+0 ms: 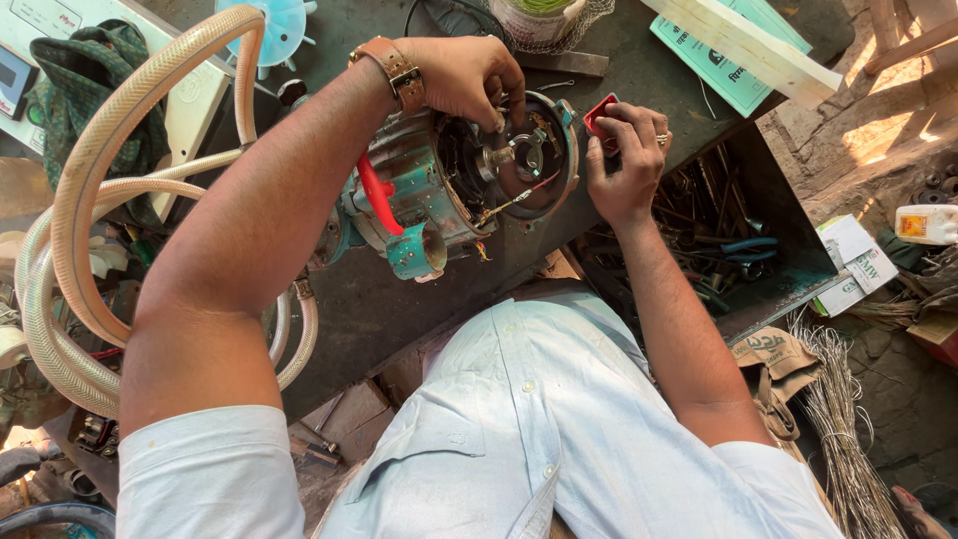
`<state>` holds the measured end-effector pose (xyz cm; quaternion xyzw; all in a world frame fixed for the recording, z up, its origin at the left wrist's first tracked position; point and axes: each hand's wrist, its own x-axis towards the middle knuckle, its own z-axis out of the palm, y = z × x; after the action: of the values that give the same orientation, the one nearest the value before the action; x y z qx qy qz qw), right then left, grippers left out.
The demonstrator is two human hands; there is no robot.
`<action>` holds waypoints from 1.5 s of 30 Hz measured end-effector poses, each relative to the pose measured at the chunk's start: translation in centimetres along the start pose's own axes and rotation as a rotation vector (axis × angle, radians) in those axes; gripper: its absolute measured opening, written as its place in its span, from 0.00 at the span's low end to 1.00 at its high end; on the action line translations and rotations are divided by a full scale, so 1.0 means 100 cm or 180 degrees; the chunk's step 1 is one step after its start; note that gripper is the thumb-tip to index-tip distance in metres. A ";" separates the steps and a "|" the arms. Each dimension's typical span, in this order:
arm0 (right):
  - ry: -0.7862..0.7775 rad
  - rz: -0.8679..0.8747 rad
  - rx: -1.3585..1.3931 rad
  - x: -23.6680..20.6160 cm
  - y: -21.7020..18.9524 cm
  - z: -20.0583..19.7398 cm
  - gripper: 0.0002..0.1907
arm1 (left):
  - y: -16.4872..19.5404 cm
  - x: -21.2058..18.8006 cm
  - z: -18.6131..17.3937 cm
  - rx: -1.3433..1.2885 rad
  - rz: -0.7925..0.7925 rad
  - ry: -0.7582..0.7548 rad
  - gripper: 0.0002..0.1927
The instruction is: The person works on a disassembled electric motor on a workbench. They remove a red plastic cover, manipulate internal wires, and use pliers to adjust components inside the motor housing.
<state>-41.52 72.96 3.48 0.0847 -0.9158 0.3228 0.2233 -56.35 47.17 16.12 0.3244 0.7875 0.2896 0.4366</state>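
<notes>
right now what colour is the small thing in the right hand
Red, with a dark part below; the small piece shows in the head view, pinched by the right hand.

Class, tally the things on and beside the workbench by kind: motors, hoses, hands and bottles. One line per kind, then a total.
Motor: 1
Coiled hose: 1
Hands, left hand and right hand: 2
White bottle: 1
Total: 5
</notes>
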 end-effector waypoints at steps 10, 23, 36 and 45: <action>-0.0022 0.0014 -0.0013 0.000 -0.002 0.000 0.09 | -0.007 0.006 0.004 0.1100 0.0392 0.0513 0.14; -0.0002 0.0033 0.0026 0.000 -0.003 0.002 0.08 | -0.004 0.002 0.005 0.1888 0.0649 0.1039 0.09; -0.0004 0.0072 0.0095 0.000 -0.006 0.002 0.08 | -0.005 0.003 -0.002 0.0582 0.1185 0.0824 0.10; -0.0002 0.0047 0.0091 -0.002 -0.003 0.003 0.08 | -0.006 0.004 0.001 0.0298 0.1350 0.0676 0.09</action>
<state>-41.34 72.58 3.38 0.0812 -0.9118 0.3375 0.2194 -56.56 47.10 15.45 0.4702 0.7558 0.3705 0.2653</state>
